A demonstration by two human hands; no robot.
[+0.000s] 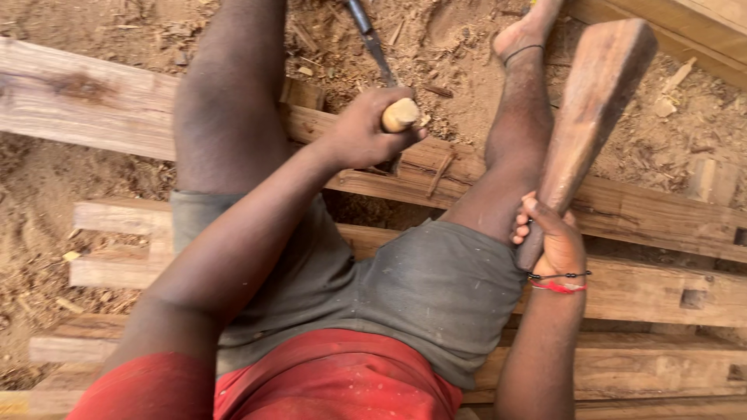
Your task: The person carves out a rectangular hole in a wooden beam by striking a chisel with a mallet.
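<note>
Left hand (362,132) fisted round pale-handled steel chisel (398,115) on long brown plank (622,210) — right hand (548,237) clamps heavy stiff wooden mallet (587,117) at narrow end.

chisel (372,43), upper centre: dull grey metal blade, pale smooth wooden handle | mallet (591,109), upper right: brown wood, worn smooth, matt | planks (93,109), across frame: rough-sawn wood, dusty, showing grain | ground (47,187), left: sawdust and chips lying loose | shorts (420,288), centre: grey matt cloth, dusted
</note>
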